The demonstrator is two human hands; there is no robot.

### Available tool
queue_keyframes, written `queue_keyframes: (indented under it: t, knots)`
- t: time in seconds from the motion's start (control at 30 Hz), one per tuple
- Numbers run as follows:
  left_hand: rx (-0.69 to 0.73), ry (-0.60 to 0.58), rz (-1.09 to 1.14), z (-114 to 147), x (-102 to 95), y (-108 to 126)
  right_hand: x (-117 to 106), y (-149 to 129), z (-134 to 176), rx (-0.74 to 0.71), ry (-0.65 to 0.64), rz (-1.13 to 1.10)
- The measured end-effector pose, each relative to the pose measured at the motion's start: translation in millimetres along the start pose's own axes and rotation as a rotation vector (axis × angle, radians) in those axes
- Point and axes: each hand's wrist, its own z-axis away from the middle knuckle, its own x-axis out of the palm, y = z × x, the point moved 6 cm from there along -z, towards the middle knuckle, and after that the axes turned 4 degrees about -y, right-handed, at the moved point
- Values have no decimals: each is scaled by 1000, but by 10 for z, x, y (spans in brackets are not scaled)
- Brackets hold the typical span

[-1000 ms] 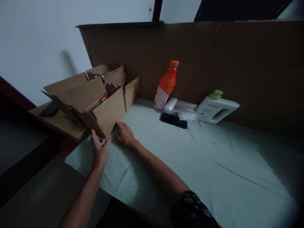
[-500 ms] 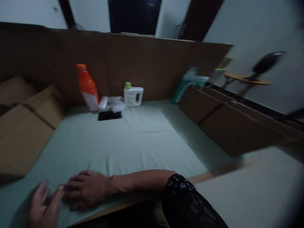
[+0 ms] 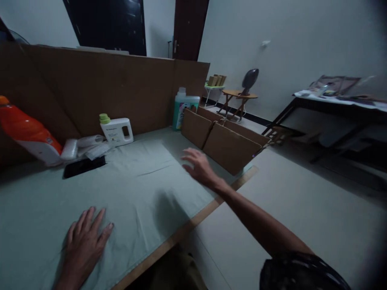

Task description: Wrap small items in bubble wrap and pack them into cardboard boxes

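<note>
An orange bottle with a white label (image 3: 30, 131) leans at the far left against an upright cardboard panel (image 3: 121, 88). Right beside its base lie bubble-wrapped bundles (image 3: 86, 146), with a flat black object (image 3: 84, 166) just in front. The left hand (image 3: 86, 241) is palm down at the pale green cloth (image 3: 145, 189) covering the desk, fingers fanned wide. Farther back, a white handled jug with a green cap (image 3: 114, 132) stands upright near the panel. A teal bottle (image 3: 178, 112) stands behind the cardboard box (image 3: 231, 149), which partly hides it. The right hand (image 3: 198, 165) hovers before that box, its fingers loosely curved and apart; whether they touch it, I cannot tell. The box stands along the desk's right side: plain brown, open-topped, its near wall split by a dark gap, edges rough. Beyond are a dark fan (image 3: 250, 80) on a round wooden table (image 3: 237, 94) and, farthest right, a cluttered black-legged table (image 3: 341, 101).
</note>
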Motion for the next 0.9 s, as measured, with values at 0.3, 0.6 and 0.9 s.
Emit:
queue_keyframes:
  t: [0.3, 0.6, 0.9]
  knots:
    - [20, -51, -220, 106, -68, 237, -1385, 1642, 76, 405, 170, 441]
    - [-2, -31, -98, 118, -91, 214, -1275, 1057, 423, 280, 15, 417]
    - [-98, 142, 237, 82, -225, 75, -669, -977, 327, -291, -146, 89]
